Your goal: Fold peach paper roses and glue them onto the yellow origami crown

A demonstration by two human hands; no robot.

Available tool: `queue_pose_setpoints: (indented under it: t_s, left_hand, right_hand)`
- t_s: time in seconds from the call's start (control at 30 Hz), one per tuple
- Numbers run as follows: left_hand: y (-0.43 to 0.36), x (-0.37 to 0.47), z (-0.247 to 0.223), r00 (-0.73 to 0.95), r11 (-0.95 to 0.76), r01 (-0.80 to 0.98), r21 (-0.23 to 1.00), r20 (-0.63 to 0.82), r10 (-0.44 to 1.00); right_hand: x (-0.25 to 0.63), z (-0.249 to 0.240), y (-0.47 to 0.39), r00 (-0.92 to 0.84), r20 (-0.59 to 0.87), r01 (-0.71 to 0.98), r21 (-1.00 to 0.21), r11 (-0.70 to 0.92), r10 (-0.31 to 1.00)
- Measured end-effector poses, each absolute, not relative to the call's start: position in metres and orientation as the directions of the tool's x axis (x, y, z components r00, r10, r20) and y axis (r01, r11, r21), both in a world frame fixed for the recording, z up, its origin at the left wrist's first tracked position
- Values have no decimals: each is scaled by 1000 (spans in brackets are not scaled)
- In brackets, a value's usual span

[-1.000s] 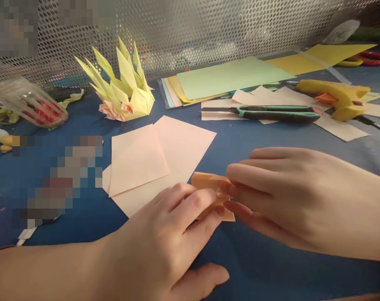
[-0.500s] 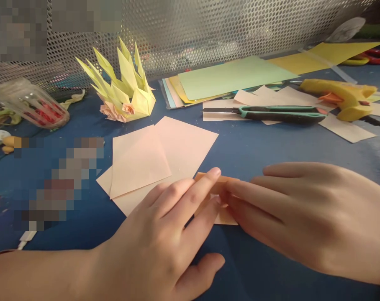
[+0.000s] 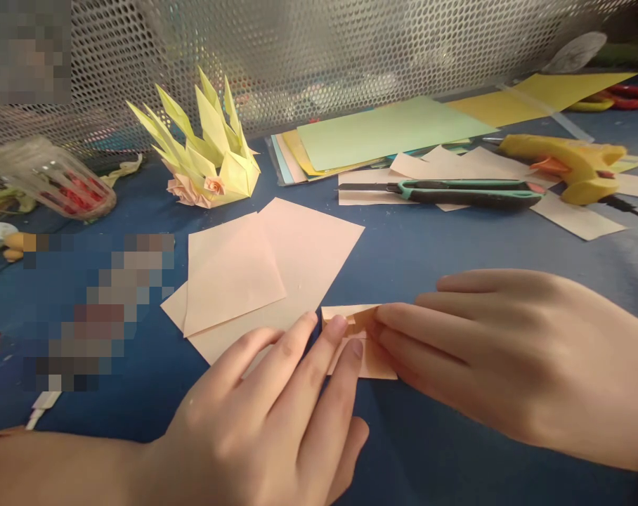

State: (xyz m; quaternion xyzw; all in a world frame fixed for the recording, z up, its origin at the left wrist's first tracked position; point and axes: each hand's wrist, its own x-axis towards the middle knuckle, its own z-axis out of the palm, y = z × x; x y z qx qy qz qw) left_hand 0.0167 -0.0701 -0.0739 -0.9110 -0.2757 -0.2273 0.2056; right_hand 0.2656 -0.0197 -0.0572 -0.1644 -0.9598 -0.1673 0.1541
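Observation:
A small folded peach paper (image 3: 374, 360) lies on the dark blue table between my hands, a raised flap along its far side. My left hand (image 3: 269, 404) rests over its left part, fingers spread, with fingertips touching the paper. On the right, my right hand (image 3: 509, 351) pinches the paper's right edge; its thumb is hidden beneath the hand. Overlapping peach paper squares (image 3: 235, 270) lie just beyond my left hand.
Behind stand a yellow-green folded paper piece (image 3: 235, 172) with paper roses and a tilted jar (image 3: 71, 186). Coloured sheets (image 3: 387, 133), a utility knife (image 3: 471, 192), a yellow glue gun (image 3: 577, 165) and red scissors (image 3: 632, 96) lie at the back right. A mesh panel (image 3: 324, 49) closes the rear.
My left fingers have drawn back toward me and spread, uncovering more of the folded paper. The flap on its far side now stands more open. My right hand has barely moved.

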Motion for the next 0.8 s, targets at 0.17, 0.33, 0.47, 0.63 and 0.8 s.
queue_pose_setpoints:
  t_s: [0.17,0.33,0.47,0.63,0.8]
  left_hand:
    - [-71,18,-77,749,-747,598,-291,536,391]
    - [-68,19,-69,754,-759,606,-237,475,453]
    - [-66,20,-63,734,-728,649,-220,431,524]
    - [-66,21,-62,727,-717,663,-215,417,546]
    - [-64,19,-63,739,-735,649,-196,390,549]
  right_hand:
    - [263,-55,-20,-883,376,391,264,881,280]
    - [263,-55,-19,-888,370,379,248,892,275]
    - [264,-55,-19,-875,397,393,244,886,279]
    - [265,-59,-21,-880,381,392,242,887,285]
    - [267,-64,-23,-867,405,397,213,893,289]
